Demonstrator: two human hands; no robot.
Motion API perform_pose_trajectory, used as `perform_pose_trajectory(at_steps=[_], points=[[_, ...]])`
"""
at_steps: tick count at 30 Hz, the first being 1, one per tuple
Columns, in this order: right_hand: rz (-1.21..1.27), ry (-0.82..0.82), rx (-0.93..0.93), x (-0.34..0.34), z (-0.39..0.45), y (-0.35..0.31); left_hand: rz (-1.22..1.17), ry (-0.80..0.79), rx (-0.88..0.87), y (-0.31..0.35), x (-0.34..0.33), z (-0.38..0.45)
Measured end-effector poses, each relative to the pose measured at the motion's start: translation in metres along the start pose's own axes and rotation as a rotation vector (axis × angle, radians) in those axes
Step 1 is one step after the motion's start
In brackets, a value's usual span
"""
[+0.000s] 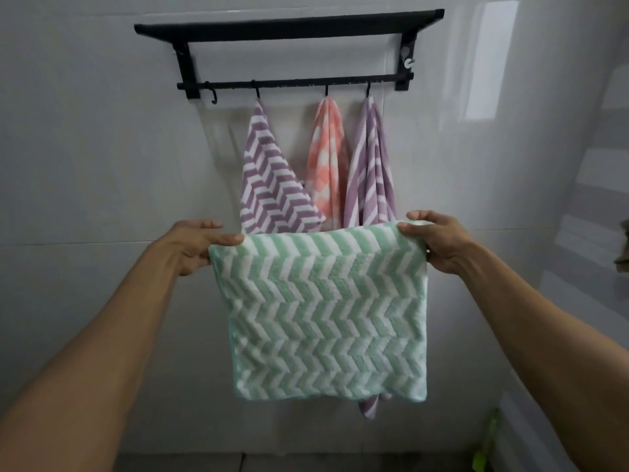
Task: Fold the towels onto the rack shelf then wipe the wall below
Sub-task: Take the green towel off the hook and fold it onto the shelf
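Note:
A green and white zigzag towel (323, 311) hangs flat in front of me, stretched between both hands. My left hand (200, 245) pinches its upper left corner and my right hand (439, 241) pinches its upper right corner. Above, a black rack shelf (289, 27) is fixed to the white tiled wall (102, 148), with a hook bar (296, 85) below it. Three towels hang from the hooks: a purple zigzag towel (272, 185), an orange checked towel (326, 158) and a purple striped towel (371, 165). Their lower parts are hidden behind the green towel.
One hook (213, 97) at the bar's left end is bare. A second tiled wall (561, 131) meets the first at the right. A green object (486, 441) stands blurred at the lower right, near the floor.

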State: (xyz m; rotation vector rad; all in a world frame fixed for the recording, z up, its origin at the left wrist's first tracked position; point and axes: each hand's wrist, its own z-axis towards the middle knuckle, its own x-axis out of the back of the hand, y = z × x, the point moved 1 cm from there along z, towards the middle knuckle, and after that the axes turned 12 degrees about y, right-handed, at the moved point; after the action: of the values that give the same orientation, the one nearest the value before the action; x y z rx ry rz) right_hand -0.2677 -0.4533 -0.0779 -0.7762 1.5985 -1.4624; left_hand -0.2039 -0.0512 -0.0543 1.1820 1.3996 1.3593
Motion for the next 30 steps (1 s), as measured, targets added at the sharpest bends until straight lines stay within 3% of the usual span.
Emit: perform_pose_trajectory(at_steps=[5, 13, 18, 21, 26, 30], points=[[-0.179, -0.181, -0.028, 0.005, 0.0, -0.012, 0.249, -0.052, -0.085, 0.005, -0.001, -0.002], [-0.454, -0.151, 0.005, 0.005, 0.0, -0.008, 0.557, 0.057, -0.243, 0.004, -0.002, 0.004], [-0.677, -0.151, 0.038, 0.007, 0.001, -0.002, 0.699, 0.032, -0.337, 0.009, 0.006, 0.007], [-0.724, -0.187, 0.006, 0.011, -0.004, -0.008, 0.583, -0.034, -0.28, 0.009, 0.015, 0.001], [-0.251, -0.122, 0.037, 0.011, -0.002, -0.016, -0.052, -0.03, -0.17, 0.008, 0.02, 0.0], [-0.169, -0.026, 0.039, 0.002, -0.004, -0.006, -0.124, 0.07, -0.118, -0.008, 0.009, -0.005]])
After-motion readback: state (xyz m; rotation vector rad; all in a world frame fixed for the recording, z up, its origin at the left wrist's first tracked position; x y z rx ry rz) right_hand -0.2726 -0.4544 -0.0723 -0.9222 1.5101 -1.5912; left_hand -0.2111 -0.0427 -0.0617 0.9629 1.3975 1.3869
